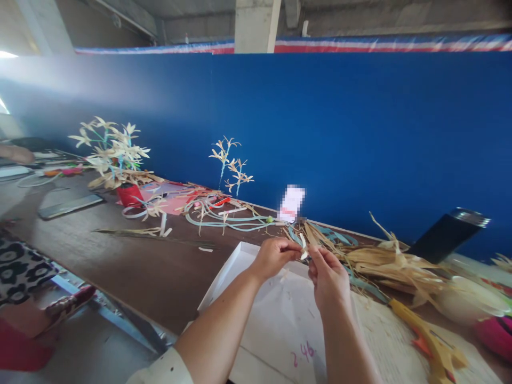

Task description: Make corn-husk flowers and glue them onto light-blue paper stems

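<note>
Above a shallow white box [276, 320], my left hand [276, 256] and my right hand [330, 272] meet with fingers pinched. Between them is a small pale petal-like piece [303, 248], gripped by the left fingertips. The right thumb and forefinger are closed at its other side; what they hold there is too small to make out. A yellow hot glue gun [428, 336] with an orange trigger lies to the right of my right hand. Dried corn husks [384, 264] are heaped just beyond that hand.
Husk flowers [116, 146] stand in a red pot at the back left, and finer flower stems [230, 165] rise by the blue partition [360, 133]. A dark flask [448, 234] leans at right. A phone [71, 206] lies at left. Another person's hand [16, 154] shows at the far left.
</note>
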The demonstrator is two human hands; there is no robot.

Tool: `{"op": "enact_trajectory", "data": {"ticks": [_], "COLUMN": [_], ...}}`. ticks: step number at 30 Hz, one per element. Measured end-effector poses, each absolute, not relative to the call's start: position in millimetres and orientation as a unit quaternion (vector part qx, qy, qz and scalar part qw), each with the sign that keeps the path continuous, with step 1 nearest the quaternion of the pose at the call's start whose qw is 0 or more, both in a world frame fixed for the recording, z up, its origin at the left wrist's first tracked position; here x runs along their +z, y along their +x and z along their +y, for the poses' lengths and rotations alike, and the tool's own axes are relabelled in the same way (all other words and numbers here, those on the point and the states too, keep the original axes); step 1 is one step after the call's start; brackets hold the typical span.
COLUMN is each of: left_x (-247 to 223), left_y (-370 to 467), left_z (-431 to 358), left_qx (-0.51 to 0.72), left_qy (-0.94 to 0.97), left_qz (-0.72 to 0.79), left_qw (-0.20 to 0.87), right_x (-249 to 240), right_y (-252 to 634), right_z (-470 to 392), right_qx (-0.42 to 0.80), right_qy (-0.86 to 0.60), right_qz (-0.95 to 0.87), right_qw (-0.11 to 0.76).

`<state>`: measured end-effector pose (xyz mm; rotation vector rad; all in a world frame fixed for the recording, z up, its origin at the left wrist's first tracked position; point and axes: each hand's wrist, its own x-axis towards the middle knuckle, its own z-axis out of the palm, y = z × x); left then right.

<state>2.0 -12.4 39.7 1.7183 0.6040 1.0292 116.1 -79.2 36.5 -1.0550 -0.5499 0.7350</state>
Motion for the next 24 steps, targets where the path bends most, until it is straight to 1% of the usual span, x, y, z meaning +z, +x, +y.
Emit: {"op": "enact_trajectory", "data": {"ticks": [10, 13, 16, 18, 24], "left_x": [34.4, 33.4, 33.7, 34.2, 37.0], "left_y": [4.8, 3.3, 1.7, 1.3, 1.7], "left_z": [-11.2, -8.0, -5.4, -4.9, -8.6], "left_qx": [0.411, 0.394, 0.357, 0.329, 0.305], "left_qy": [0.673, 0.67, 0.68, 0.685, 0.676], "left_qz": [0.238, 0.227, 0.22, 0.22, 0.212], "left_qw": [0.567, 0.587, 0.602, 0.611, 0.636], "right_x": [37.3, 36.6, 37.8, 38.6, 38.4], "right_y": [117.2, 120.8, 124.1, 125.1, 124.5], "right_z": [-79.3, -80.0, -81.8, -82.9, -83.9], "right_qx": [0.371, 0.414, 0.476, 0.495, 0.475], "right_qy": [-0.471, -0.467, -0.446, -0.44, -0.459], "right_qz": [-0.233, -0.229, -0.223, -0.224, -0.228], "right_qw": [0.766, 0.747, 0.724, 0.714, 0.715]}}
